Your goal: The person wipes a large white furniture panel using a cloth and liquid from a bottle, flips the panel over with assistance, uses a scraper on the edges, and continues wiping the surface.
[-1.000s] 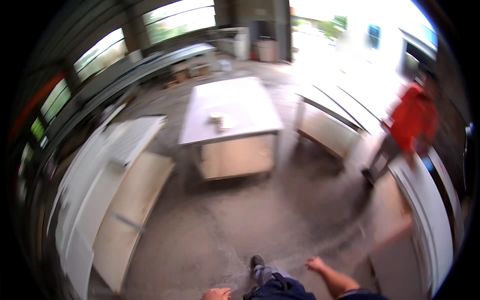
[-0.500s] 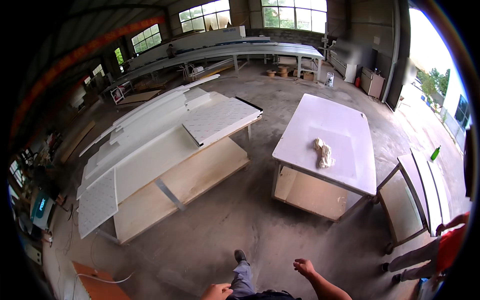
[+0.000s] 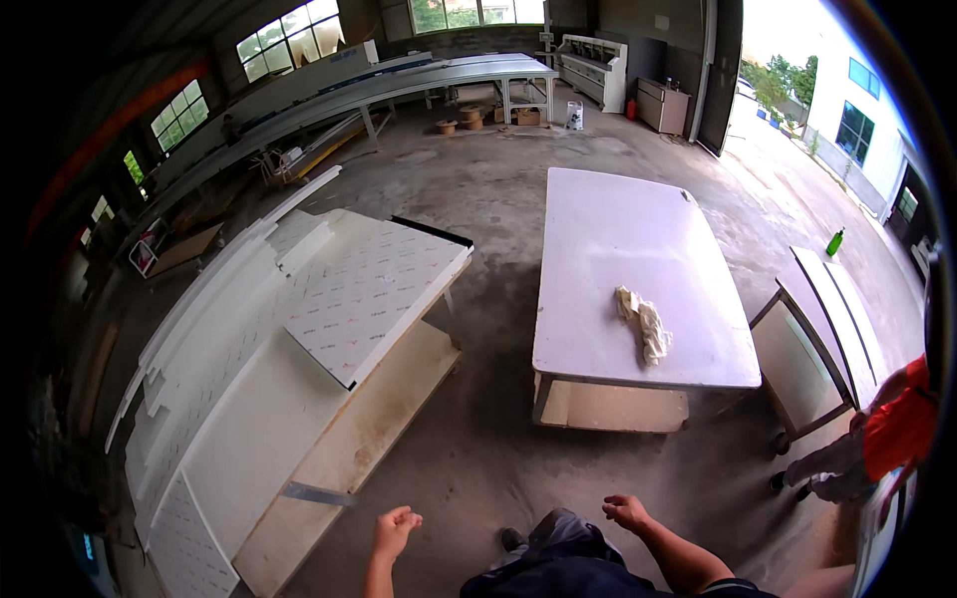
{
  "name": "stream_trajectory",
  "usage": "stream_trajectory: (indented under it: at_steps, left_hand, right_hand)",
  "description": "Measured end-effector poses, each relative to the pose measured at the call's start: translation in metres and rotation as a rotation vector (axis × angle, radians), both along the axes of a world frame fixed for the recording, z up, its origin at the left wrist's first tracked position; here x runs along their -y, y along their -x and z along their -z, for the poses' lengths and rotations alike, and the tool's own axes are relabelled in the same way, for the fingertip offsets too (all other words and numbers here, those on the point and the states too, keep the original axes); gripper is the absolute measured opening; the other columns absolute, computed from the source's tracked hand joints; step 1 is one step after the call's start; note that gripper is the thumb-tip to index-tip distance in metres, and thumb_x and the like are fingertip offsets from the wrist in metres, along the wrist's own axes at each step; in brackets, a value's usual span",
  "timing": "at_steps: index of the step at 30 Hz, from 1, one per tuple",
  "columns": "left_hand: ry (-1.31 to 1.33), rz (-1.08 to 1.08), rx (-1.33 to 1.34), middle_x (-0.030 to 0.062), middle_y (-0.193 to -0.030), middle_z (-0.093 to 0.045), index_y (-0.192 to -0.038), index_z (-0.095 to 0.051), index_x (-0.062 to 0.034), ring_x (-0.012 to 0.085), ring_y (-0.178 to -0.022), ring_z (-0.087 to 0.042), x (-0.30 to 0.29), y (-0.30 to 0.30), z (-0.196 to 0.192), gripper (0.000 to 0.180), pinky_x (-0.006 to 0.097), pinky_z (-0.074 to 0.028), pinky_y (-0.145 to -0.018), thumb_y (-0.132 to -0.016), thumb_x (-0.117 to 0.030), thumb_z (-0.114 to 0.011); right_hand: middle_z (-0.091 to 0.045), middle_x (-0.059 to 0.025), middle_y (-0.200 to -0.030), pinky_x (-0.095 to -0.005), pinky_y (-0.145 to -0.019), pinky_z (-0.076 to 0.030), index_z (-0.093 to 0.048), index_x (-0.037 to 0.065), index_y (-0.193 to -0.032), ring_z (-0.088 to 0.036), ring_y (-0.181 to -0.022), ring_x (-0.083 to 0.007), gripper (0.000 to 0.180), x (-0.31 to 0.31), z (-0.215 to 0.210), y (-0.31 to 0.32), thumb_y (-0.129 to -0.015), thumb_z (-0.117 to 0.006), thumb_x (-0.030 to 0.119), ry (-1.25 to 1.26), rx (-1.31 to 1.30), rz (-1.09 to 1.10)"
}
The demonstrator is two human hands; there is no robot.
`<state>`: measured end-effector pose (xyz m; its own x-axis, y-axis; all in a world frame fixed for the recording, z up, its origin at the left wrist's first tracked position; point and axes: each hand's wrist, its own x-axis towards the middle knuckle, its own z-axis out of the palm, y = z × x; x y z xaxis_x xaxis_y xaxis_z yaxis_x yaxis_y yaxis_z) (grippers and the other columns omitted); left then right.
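Note:
My left hand (image 3: 396, 528) hangs above the floor by the near end of the left worktable, loosely curled and open, with nothing visible in it. My right hand (image 3: 626, 511), also half curled and open, hovers over the floor in front of the right table and touches nothing. On the white-topped table (image 3: 608, 229) ahead of me lies a crumpled off-white cloth (image 3: 653, 334). White panels (image 3: 249, 389) are spread over the left worktable, and a printed film-covered panel (image 3: 374, 294) with dark edging lies on top of them.
A wheeled cart (image 3: 793, 339) stands right of the table, with a green bottle (image 3: 835, 242) at its far end. A person in an orange top (image 3: 897, 429) is beside it. A long machine bench (image 3: 449, 75) runs along the back. An open doorway (image 3: 778, 60) is at the right.
My view has turned right and come closer to the white-topped table. My left hand has risen further into view, beside the left worktable. The cloth has stayed on the table.

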<state>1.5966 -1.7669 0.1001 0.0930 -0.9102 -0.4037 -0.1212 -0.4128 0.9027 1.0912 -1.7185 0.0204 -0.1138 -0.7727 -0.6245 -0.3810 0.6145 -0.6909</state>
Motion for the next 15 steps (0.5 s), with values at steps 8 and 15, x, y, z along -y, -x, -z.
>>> stream_trajectory:
  at_steps: [8,15]
  left_hand:
    - [-0.091,-0.447,-0.160,0.0144,-0.103,-0.064,-0.114,-0.054,0.0007,0.0260,-0.093,-0.065,0.187,-0.095,0.013,0.033,0.037,-0.050,-0.082,-0.092,-0.024,-0.056]
    - [-0.186,-0.735,-0.218,0.0164,-0.117,-0.057,-0.124,-0.050,-0.0005,0.0292,-0.110,-0.056,0.274,-0.155,0.043,0.054,0.043,-0.044,-0.091,-0.089,-0.040,-0.058]
  right_hand:
    - [-0.067,-0.0108,-0.088,-0.0284,-0.061,-0.050,-0.060,-0.005,-0.112,-0.065,-0.074,-0.0186,0.038,0.194,0.022,-0.044,-0.085,-0.063,0.021,0.007,0.242,0.152]
    - [-0.066,-0.0131,-0.097,-0.0307,-0.069,-0.050,-0.053,-0.003,-0.123,-0.064,-0.082,-0.0210,0.047,0.468,-0.019,-0.110,-0.085,-0.062,0.022,0.101,0.237,-0.060]
